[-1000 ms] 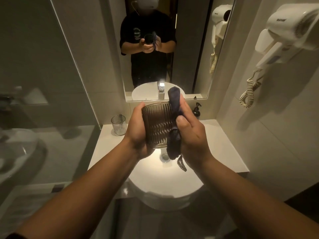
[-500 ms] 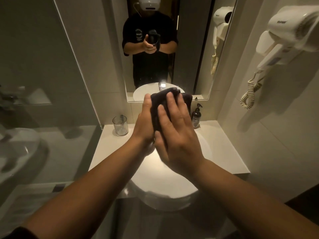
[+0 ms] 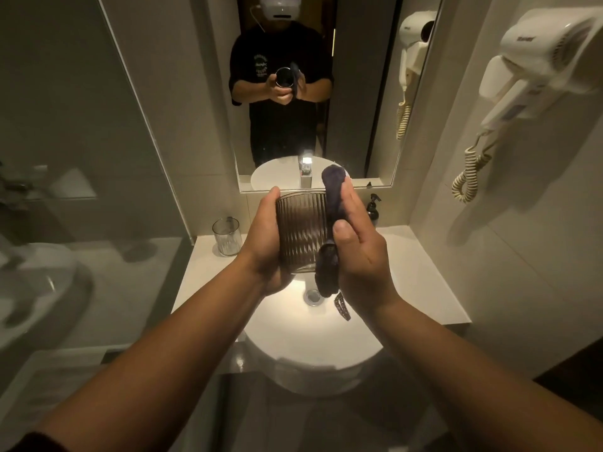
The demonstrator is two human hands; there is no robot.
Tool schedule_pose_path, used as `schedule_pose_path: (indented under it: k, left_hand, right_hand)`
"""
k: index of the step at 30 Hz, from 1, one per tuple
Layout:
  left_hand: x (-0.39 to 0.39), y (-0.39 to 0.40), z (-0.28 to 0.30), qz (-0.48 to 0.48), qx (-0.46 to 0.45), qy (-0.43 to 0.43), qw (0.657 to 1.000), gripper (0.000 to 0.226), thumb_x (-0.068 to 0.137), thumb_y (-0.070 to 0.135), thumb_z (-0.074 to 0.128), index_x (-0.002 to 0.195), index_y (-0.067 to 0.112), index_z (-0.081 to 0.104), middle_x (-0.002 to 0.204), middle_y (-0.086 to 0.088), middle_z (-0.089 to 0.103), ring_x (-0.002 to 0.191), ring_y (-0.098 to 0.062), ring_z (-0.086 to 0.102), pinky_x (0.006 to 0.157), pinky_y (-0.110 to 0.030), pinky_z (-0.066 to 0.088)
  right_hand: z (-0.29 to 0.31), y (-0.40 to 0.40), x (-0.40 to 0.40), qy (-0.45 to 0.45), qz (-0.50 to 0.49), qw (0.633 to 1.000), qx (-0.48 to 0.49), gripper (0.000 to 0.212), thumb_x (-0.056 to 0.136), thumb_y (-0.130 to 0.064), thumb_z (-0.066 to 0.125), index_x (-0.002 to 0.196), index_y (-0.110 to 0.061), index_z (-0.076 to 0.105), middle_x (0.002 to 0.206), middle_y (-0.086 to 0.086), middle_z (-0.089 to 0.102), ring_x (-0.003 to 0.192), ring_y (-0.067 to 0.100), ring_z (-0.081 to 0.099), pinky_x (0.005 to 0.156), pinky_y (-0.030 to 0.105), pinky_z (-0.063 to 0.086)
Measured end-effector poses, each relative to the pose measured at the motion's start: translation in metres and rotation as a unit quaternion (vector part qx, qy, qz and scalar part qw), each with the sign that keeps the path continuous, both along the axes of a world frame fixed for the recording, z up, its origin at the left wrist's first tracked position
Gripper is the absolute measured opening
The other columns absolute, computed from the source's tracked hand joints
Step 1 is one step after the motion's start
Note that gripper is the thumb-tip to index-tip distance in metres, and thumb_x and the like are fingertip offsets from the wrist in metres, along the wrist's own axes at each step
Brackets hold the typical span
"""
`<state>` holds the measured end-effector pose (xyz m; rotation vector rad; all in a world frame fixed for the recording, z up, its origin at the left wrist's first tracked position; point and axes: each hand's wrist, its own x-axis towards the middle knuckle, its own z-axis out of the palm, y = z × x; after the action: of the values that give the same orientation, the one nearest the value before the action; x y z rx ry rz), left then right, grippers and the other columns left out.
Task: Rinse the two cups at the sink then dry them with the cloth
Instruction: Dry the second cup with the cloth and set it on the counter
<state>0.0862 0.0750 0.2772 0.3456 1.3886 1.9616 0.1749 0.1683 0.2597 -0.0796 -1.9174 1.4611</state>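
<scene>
My left hand [image 3: 265,243] grips a dark ribbed glass cup [image 3: 301,231] from its left side, holding it above the round white sink [image 3: 313,340]. My right hand [image 3: 359,256] holds a dark cloth [image 3: 332,203] against the cup's right side, thumb on the cloth. The cloth sticks up past the rim and hangs down below the cup's base. A second, clear ribbed cup [image 3: 226,236] stands upright on the white counter [image 3: 421,275], left of the sink and apart from both hands.
The tap [image 3: 306,177] rises behind the cup, under the mirror [image 3: 313,93]. A dark pump bottle [image 3: 374,210] stands at the back right of the counter. A wall hair dryer [image 3: 541,66] with a coiled cord hangs on the right. A glass partition [image 3: 81,141] closes the left side.
Half a second ago my right hand lay over the cup with the cloth covering it. It has swung back to the cup's right side, so the ribbed wall shows again.
</scene>
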Motion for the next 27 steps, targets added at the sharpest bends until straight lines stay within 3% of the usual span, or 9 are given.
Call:
schedule_pose_path:
  k: [2, 5, 9, 14, 18, 20, 22, 24, 27]
  left_hand:
    - [0.005, 0.005, 0.006, 0.08, -0.069, 0.045, 0.993, 0.07, 0.1, 0.068, 0.023, 0.099, 0.014, 0.068, 0.095, -0.007, 0.072, 0.095, -0.024, 0.069, 0.093, -0.044, 0.056]
    - [0.014, 0.007, 0.012, 0.173, -0.091, 0.07, 0.978, 0.056, 0.102, 0.062, 0.025, 0.09, 0.022, 0.062, 0.091, -0.002, 0.07, 0.099, -0.024, 0.068, 0.098, -0.044, 0.055]
    - [0.018, 0.008, 0.008, 0.085, -0.046, 0.075, 0.992, 0.069, 0.098, 0.069, 0.016, 0.11, 0.027, 0.07, 0.112, -0.003, 0.076, 0.109, -0.021, 0.069, 0.098, -0.041, 0.053]
    - [0.007, 0.007, -0.003, 0.063, 0.047, 0.026, 0.997, 0.07, 0.102, 0.063, 0.022, 0.134, 0.016, 0.062, 0.126, -0.013, 0.071, 0.116, -0.027, 0.068, 0.087, -0.034, 0.057]
    - [0.007, 0.006, -0.005, 0.046, 0.023, 0.039, 0.998, 0.067, 0.102, 0.061, 0.024, 0.12, 0.016, 0.071, 0.118, -0.013, 0.074, 0.111, -0.026, 0.07, 0.085, -0.036, 0.056]
    - [0.007, 0.005, -0.005, 0.024, -0.002, 0.032, 0.999, 0.073, 0.1, 0.065, 0.021, 0.097, 0.018, 0.078, 0.099, -0.012, 0.077, 0.092, -0.021, 0.075, 0.071, -0.035, 0.058]
    - [0.004, 0.004, -0.008, 0.008, -0.019, 0.019, 1.0, 0.078, 0.098, 0.068, 0.019, 0.084, 0.019, 0.078, 0.086, -0.009, 0.074, 0.082, -0.021, 0.073, 0.069, -0.037, 0.057]
    - [0.003, 0.003, -0.007, -0.003, -0.004, 0.0, 1.0, 0.08, 0.096, 0.071, 0.021, 0.096, 0.014, 0.076, 0.097, -0.013, 0.072, 0.091, -0.026, 0.07, 0.082, -0.043, 0.056]
    - [0.003, 0.007, -0.002, 0.013, -0.037, 0.013, 0.999, 0.084, 0.094, 0.076, 0.019, 0.118, 0.012, 0.069, 0.114, -0.015, 0.072, 0.105, -0.031, 0.07, 0.097, -0.051, 0.054]
  right_hand:
    - [-0.002, -0.001, -0.001, -0.019, -0.049, 0.997, 0.05, 0.056, 0.095, -0.026, 0.033, 0.15, -0.018, 0.025, 0.159, -0.002, 0.022, 0.144, 0.006, 0.021, 0.115, 0.043, 0.03]
    - [-0.001, -0.005, -0.002, -0.01, -0.116, 0.977, 0.181, 0.054, 0.097, -0.022, 0.035, 0.149, -0.011, 0.026, 0.158, 0.007, 0.021, 0.145, 0.012, 0.019, 0.115, 0.041, 0.03]
    - [0.002, -0.008, -0.004, 0.015, -0.175, 0.918, 0.356, 0.053, 0.094, -0.022, 0.042, 0.142, -0.001, 0.037, 0.153, 0.021, 0.028, 0.145, 0.033, 0.02, 0.119, 0.042, 0.019]
    - [-0.002, -0.018, 0.004, 0.063, -0.18, 0.847, 0.497, 0.047, 0.094, -0.022, 0.046, 0.134, 0.002, 0.047, 0.146, 0.027, 0.036, 0.142, 0.041, 0.023, 0.118, 0.047, 0.017]
    - [-0.009, -0.01, 0.006, 0.083, -0.137, 0.905, 0.395, 0.047, 0.094, -0.019, 0.042, 0.137, 0.001, 0.044, 0.151, 0.02, 0.028, 0.145, 0.035, 0.018, 0.119, 0.043, 0.019]
    - [-0.012, -0.006, 0.008, 0.077, -0.081, 0.954, 0.279, 0.051, 0.094, -0.019, 0.038, 0.141, -0.003, 0.038, 0.155, 0.015, 0.022, 0.146, 0.031, 0.018, 0.115, 0.05, 0.027]
    - [-0.01, -0.003, 0.01, 0.054, -0.027, 0.988, 0.144, 0.053, 0.095, -0.024, 0.034, 0.147, -0.014, 0.031, 0.159, 0.004, 0.02, 0.145, 0.021, 0.022, 0.111, 0.052, 0.034]
    - [-0.007, 0.001, 0.009, 0.028, -0.004, 0.998, 0.057, 0.054, 0.094, -0.03, 0.033, 0.148, -0.025, 0.029, 0.158, -0.002, 0.023, 0.144, 0.014, 0.026, 0.111, 0.05, 0.035]
    - [-0.005, 0.009, 0.004, 0.003, 0.011, 1.0, -0.025, 0.058, 0.093, -0.035, 0.034, 0.15, -0.026, 0.027, 0.155, -0.003, 0.031, 0.142, 0.017, 0.03, 0.111, 0.051, 0.035]
